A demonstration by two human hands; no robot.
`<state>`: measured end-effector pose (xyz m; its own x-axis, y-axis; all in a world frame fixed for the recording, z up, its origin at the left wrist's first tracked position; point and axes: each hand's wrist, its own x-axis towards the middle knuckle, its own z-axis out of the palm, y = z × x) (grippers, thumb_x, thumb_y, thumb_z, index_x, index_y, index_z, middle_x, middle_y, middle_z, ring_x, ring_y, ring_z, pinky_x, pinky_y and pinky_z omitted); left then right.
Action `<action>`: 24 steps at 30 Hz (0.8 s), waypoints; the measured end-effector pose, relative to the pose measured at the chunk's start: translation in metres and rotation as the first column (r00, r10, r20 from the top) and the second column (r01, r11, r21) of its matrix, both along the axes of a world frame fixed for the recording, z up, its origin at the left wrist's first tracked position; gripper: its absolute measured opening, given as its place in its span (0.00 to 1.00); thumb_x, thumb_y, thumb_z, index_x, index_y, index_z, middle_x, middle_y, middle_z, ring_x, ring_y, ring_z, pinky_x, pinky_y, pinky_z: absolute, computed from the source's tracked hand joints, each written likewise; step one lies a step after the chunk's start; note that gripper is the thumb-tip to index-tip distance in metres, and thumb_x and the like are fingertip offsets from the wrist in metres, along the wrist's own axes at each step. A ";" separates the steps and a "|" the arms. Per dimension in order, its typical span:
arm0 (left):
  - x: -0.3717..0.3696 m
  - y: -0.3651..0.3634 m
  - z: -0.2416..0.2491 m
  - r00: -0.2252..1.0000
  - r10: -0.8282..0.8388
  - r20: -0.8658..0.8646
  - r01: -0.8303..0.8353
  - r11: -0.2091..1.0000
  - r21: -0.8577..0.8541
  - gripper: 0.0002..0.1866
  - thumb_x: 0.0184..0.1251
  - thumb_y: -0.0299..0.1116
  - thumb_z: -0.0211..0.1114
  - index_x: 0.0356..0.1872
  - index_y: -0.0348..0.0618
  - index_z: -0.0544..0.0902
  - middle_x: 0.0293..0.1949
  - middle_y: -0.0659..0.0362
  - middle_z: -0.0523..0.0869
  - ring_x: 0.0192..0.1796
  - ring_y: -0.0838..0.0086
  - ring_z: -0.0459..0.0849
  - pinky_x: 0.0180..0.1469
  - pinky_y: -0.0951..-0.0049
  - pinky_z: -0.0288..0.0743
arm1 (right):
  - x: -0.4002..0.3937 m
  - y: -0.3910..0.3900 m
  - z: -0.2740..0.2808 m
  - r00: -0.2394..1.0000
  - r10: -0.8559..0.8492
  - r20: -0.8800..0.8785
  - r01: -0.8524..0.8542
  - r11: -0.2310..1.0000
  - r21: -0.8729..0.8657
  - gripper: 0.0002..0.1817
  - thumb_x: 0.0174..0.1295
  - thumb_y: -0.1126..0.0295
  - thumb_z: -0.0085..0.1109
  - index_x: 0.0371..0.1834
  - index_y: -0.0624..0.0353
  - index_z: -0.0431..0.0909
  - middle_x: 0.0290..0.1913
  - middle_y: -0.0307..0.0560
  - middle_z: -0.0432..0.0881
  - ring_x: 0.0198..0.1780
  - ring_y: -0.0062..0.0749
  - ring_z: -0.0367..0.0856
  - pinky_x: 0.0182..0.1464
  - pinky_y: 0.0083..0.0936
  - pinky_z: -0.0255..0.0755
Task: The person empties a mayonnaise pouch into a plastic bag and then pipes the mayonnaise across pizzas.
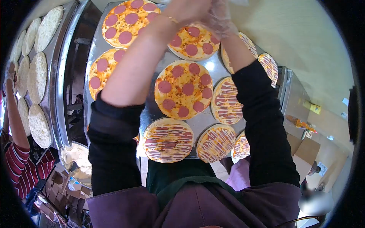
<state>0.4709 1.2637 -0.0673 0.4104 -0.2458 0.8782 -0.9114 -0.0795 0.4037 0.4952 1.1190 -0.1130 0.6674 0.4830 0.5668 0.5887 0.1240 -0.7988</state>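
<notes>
At the top of the head view, my left hand and my right hand come together above a pizza with round pink slices. A clear plastic glove covers the hand on the right. The fingers of both hands overlap and blur, so what they hold is hidden. Below them a similar pizza lies flat on the metal table. Pizzas striped with pale sauce lie along the near edge and right side. More sliced-topped pizzas are at the upper left, partly behind my forearm.
Another metal table on the left bears several plain pale bases. A co-worker's arm in a striped sleeve reaches there. Cardboard boxes stand at the lower right, and a pale wall borders the table.
</notes>
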 end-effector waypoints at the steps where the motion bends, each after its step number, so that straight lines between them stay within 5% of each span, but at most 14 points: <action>1: -0.006 -0.019 -0.004 0.994 0.074 -0.085 -0.077 0.997 -0.033 0.14 0.74 0.27 0.53 0.51 0.38 0.85 0.48 0.48 0.89 0.51 0.56 0.86 0.55 0.64 0.78 | -0.008 -0.010 -0.002 0.723 0.268 -0.637 -0.049 0.940 0.339 0.29 0.55 0.71 0.80 0.60 0.52 0.78 0.59 0.40 0.79 0.63 0.32 0.75 0.64 0.34 0.74; 3: -0.024 -0.051 0.000 0.975 0.142 -0.172 -0.155 0.986 -0.065 0.14 0.74 0.28 0.53 0.52 0.39 0.85 0.48 0.48 0.89 0.51 0.55 0.86 0.55 0.63 0.78 | -0.007 -0.013 -0.002 0.778 0.227 -0.586 -0.063 0.956 0.288 0.29 0.55 0.71 0.80 0.60 0.52 0.78 0.59 0.40 0.79 0.63 0.32 0.75 0.63 0.34 0.74; 5: -0.044 -0.067 0.016 0.603 -0.042 -0.797 -0.204 0.957 -0.205 0.14 0.70 0.29 0.55 0.50 0.42 0.86 0.48 0.48 0.88 0.52 0.53 0.86 0.55 0.61 0.79 | -0.005 -0.010 -0.001 0.870 0.172 -0.462 -0.081 0.974 0.210 0.29 0.55 0.71 0.80 0.60 0.52 0.78 0.59 0.40 0.79 0.63 0.31 0.75 0.63 0.34 0.74; 9: -0.013 -0.058 -0.014 0.802 0.115 -0.586 -0.237 0.962 -0.136 0.13 0.71 0.31 0.56 0.49 0.40 0.86 0.45 0.50 0.88 0.50 0.53 0.86 0.55 0.60 0.79 | -0.003 -0.002 -0.006 0.980 0.081 -0.179 -0.070 0.995 0.069 0.29 0.55 0.71 0.80 0.60 0.52 0.78 0.59 0.40 0.79 0.63 0.31 0.75 0.63 0.33 0.74; 11: -0.004 -0.025 -0.016 0.968 0.251 0.014 -0.248 0.964 -0.100 0.14 0.75 0.32 0.53 0.48 0.37 0.85 0.43 0.49 0.89 0.47 0.51 0.87 0.55 0.59 0.79 | 0.000 0.008 -0.009 0.998 0.053 -0.027 -0.053 0.998 0.015 0.29 0.54 0.72 0.80 0.60 0.52 0.78 0.59 0.39 0.79 0.63 0.30 0.75 0.62 0.33 0.75; 14: -0.043 0.023 0.017 0.951 0.303 -0.065 -0.291 0.946 0.141 0.14 0.75 0.31 0.52 0.45 0.35 0.85 0.42 0.49 0.88 0.46 0.52 0.86 0.54 0.61 0.78 | 0.003 0.033 -0.004 0.991 0.035 0.126 -0.032 0.999 -0.026 0.29 0.54 0.72 0.80 0.60 0.51 0.79 0.59 0.39 0.79 0.62 0.30 0.75 0.62 0.33 0.75; 15: -0.059 0.029 0.027 0.858 0.247 -0.450 -0.259 0.965 0.037 0.13 0.73 0.31 0.53 0.44 0.36 0.85 0.44 0.50 0.88 0.48 0.52 0.85 0.54 0.61 0.77 | 0.006 0.048 0.007 0.940 0.066 0.335 -0.058 0.998 -0.033 0.30 0.53 0.72 0.80 0.61 0.52 0.79 0.58 0.39 0.79 0.62 0.29 0.75 0.62 0.32 0.75; 16: -0.067 0.031 0.033 0.639 0.118 -0.760 -0.267 0.961 -0.075 0.13 0.72 0.31 0.54 0.44 0.37 0.85 0.45 0.50 0.87 0.50 0.53 0.84 0.54 0.62 0.76 | 0.008 0.061 0.010 0.844 0.092 0.528 -0.081 0.996 -0.045 0.31 0.52 0.73 0.81 0.61 0.52 0.79 0.58 0.39 0.79 0.62 0.29 0.75 0.62 0.31 0.74; 17: -0.066 0.033 0.032 0.640 0.125 -0.759 -0.271 0.960 -0.071 0.13 0.72 0.31 0.54 0.44 0.37 0.85 0.45 0.50 0.87 0.50 0.53 0.84 0.54 0.62 0.76 | -0.004 0.067 0.001 0.965 0.248 0.089 -0.254 0.965 0.061 0.32 0.53 0.74 0.80 0.62 0.52 0.78 0.58 0.40 0.79 0.60 0.28 0.76 0.62 0.29 0.74; 20: -0.043 0.027 0.017 0.763 0.056 -0.644 -0.134 0.988 -0.073 0.13 0.72 0.31 0.53 0.43 0.37 0.85 0.44 0.50 0.87 0.47 0.60 0.84 0.51 0.66 0.75 | -0.009 0.046 -0.009 0.997 0.069 0.023 -0.069 0.998 0.000 0.29 0.52 0.76 0.80 0.59 0.53 0.79 0.55 0.39 0.81 0.56 0.28 0.79 0.58 0.30 0.76; 21: -0.025 0.014 0.008 0.945 0.091 -0.315 -0.121 0.990 -0.076 0.13 0.73 0.29 0.51 0.44 0.36 0.85 0.42 0.51 0.87 0.45 0.63 0.84 0.50 0.67 0.76 | -0.009 0.044 -0.007 0.997 0.069 0.024 -0.069 0.998 -0.010 0.29 0.52 0.76 0.80 0.59 0.53 0.79 0.55 0.39 0.81 0.56 0.28 0.79 0.58 0.30 0.76; 22: -0.016 -0.002 0.001 0.992 0.114 0.058 -0.110 0.991 -0.079 0.14 0.74 0.28 0.50 0.44 0.36 0.85 0.41 0.51 0.87 0.43 0.66 0.84 0.49 0.68 0.76 | -0.009 0.040 -0.006 0.997 0.061 0.056 -0.059 0.998 -0.031 0.29 0.52 0.76 0.80 0.59 0.53 0.79 0.55 0.39 0.81 0.56 0.28 0.79 0.58 0.30 0.76; 24: -0.023 -0.038 -0.014 0.980 0.131 -0.150 -0.150 0.981 -0.121 0.13 0.73 0.26 0.51 0.44 0.35 0.85 0.40 0.50 0.87 0.46 0.65 0.84 0.53 0.66 0.76 | -0.010 0.032 -0.004 0.992 0.047 0.119 -0.038 0.996 -0.076 0.29 0.52 0.76 0.80 0.59 0.53 0.79 0.55 0.39 0.81 0.56 0.28 0.79 0.58 0.29 0.77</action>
<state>0.4483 1.2261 -0.0812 0.5541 -0.0635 0.8300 -0.8284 -0.1404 0.5423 0.4855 1.1509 -0.1169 0.5743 0.5524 0.6042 0.6768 0.0948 -0.7300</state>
